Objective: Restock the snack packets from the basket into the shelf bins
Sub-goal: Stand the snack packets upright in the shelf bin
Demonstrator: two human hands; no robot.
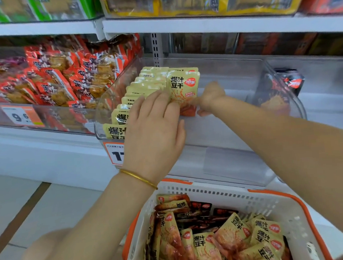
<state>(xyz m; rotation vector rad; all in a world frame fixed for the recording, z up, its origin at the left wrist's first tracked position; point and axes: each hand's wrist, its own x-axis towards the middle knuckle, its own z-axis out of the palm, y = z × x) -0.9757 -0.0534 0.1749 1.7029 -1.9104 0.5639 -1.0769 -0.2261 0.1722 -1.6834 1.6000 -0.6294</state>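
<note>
Wide white metal shelf [328, 101], and on it the clear plastic bin [238, 128], filled only on its left. Below, the white-and-orange plastic basket [254, 197] holds plenty more. The row of yellow foil snack packets [142, 85] stands on edge in the bin; left hand [154, 131] presses it flat-fingered, right hand [211, 98] curls round the end packets [183, 85]. Release early and they likely topple into the bare half.
</note>
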